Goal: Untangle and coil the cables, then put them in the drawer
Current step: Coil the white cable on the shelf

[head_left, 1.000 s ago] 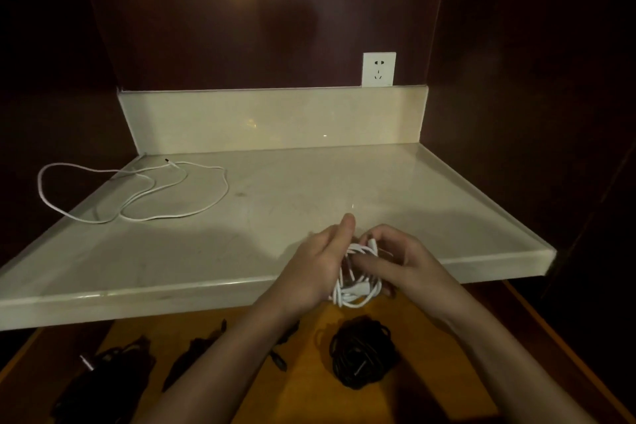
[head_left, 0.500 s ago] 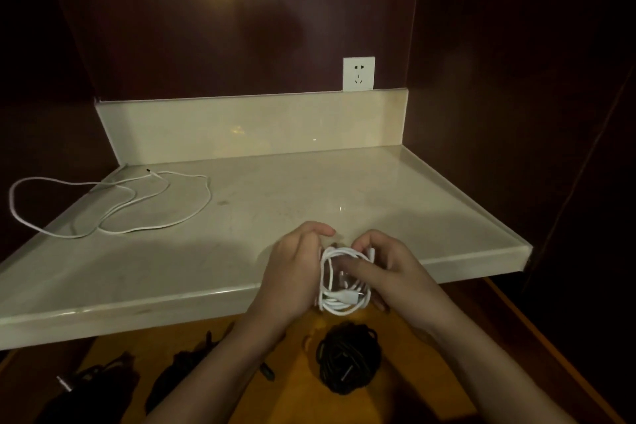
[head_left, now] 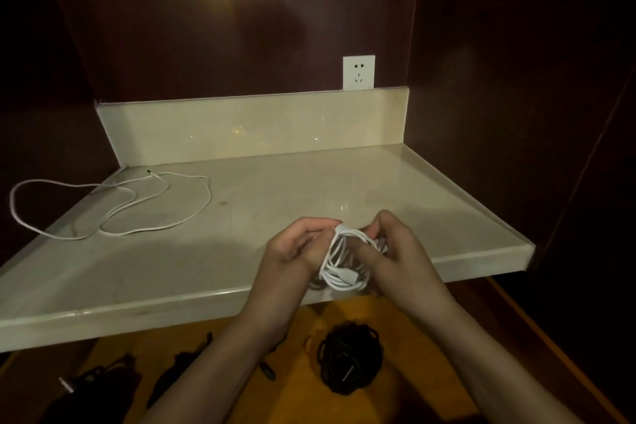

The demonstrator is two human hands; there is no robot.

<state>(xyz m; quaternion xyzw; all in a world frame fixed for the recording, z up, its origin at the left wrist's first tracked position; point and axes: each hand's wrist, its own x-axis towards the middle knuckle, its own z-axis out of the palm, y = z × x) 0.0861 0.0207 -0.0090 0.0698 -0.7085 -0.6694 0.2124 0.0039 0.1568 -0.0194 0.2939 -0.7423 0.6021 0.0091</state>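
Both hands hold a coiled white cable point(head_left: 342, 260) above the front edge of the marble counter point(head_left: 192, 272). My left hand point(head_left: 292, 255) grips the coil's left side with curled fingers. My right hand point(head_left: 395, 251) pinches its right side, thumb across the loops. A second white cable point(head_left: 113, 203) lies loose and uncoiled at the counter's left, one loop hanging over the side. Below the counter the wooden drawer point(head_left: 299, 372) stands open. It holds a coiled black cable point(head_left: 349, 356) and darker black bundles point(head_left: 103, 385) to the left.
A white wall socket point(head_left: 358, 73) sits above the counter's marble backsplash. Dark wooden panels close in the back and right side. A small black plug end point(head_left: 268, 370) lies on the drawer floor near my left forearm.
Both hands with the white coil have risen from the drawer's level to the counter's front edge. My left fingers have curled further round the coil. The view has shifted slightly.
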